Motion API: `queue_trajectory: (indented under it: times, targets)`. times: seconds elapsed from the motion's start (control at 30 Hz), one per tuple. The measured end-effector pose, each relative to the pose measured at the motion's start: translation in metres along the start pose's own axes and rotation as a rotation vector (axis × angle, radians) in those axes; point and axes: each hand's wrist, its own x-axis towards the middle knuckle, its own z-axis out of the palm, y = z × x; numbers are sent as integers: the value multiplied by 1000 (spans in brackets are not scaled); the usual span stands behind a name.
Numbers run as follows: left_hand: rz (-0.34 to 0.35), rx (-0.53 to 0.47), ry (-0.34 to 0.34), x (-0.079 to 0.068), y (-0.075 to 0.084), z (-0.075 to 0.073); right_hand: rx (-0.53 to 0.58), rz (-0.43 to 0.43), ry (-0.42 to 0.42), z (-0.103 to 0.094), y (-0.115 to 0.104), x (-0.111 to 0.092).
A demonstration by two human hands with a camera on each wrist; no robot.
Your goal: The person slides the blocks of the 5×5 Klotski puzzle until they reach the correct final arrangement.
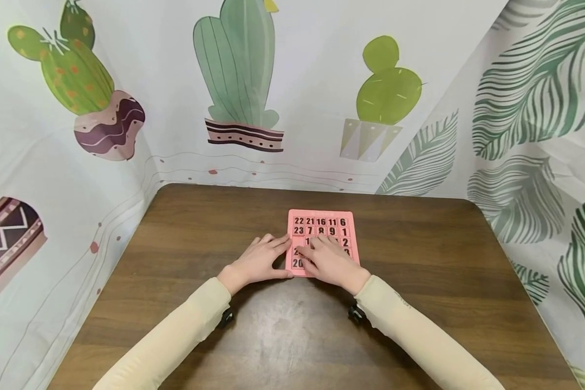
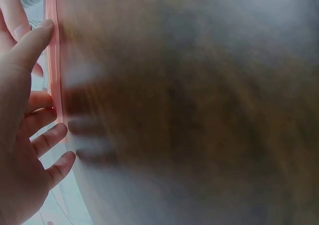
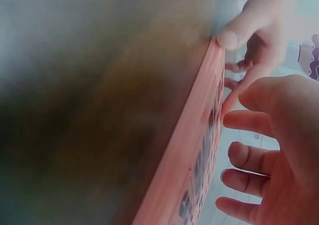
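A pink number slide puzzle (image 1: 322,213) with black numbers on its tiles lies flat on the table. At its left side is my left hand (image 1: 259,259), thumb at the near left corner and fingertips along the left edge, as the left wrist view also shows. My right hand (image 1: 332,261) reaches over the lower right of the puzzle, hiding several tiles. One of its fingertips is at a left-column tile, in the second row from the bottom. In the right wrist view the right hand's fingers (image 3: 246,181) are slightly bent over the numbered face, gripping nothing visible.
The puzzle lies on a brown wooden table (image 1: 419,238), toward its far edge. Behind the table and at both sides hangs a white cloth (image 1: 312,108) printed with cacti and leaves. Dark wrist devices (image 1: 356,313) show under the light sleeves (image 1: 400,319).
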Motion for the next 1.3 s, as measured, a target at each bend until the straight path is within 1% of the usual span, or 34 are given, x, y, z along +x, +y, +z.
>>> queue_trajectory:
  times: [0.1,0.3,0.5,0.63,0.9,1.07,1.23,1.3]
  targets:
    - [-5,0,-5,0,0,0,-7,22,-10,1,5,7]
    - [-12,-6,-13,0,-1,0,8,83,-58,4,13,18]
    - [-10,-5,-21,0,-1,0,7,131,-86,4,20,24]
    - [-10,-1,-24,0,0,0,9,149,-92,4,20,23]
    - [-13,6,-15,-1,-1,0,4,146,-108,2,16,19]
    - [-18,10,-24,0,0,-1,-17,133,-99,2,11,15]
    - [-25,9,-36,1,0,0,0,138,-87,1,8,12]
    - [-22,3,-31,0,0,0,2,138,-78,2,6,10]
